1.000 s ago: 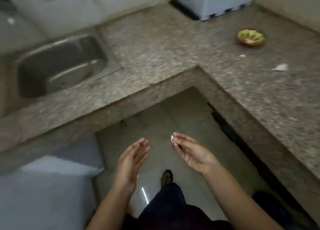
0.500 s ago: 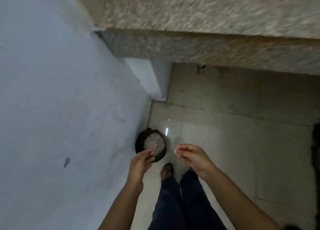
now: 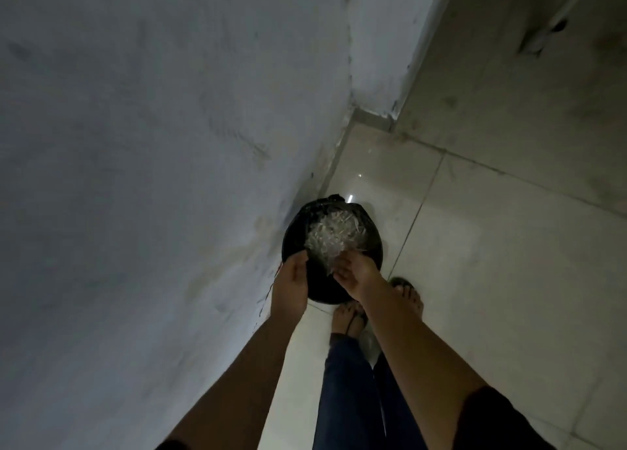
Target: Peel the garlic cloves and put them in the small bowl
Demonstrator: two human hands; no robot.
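Our left hand is spread; our right hand's pinch we cannot tell. Best we empty them low inside the bin's rim.

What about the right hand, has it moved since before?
Yes. The right hand moved left toward the black bin: it was beside the rim, now it is over the opening.

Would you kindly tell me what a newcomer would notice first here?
A black bin stands on the pale tiled floor beside the wall, holding a heap of pale scraps. The left hand and right hand hover side by side above its near rim.
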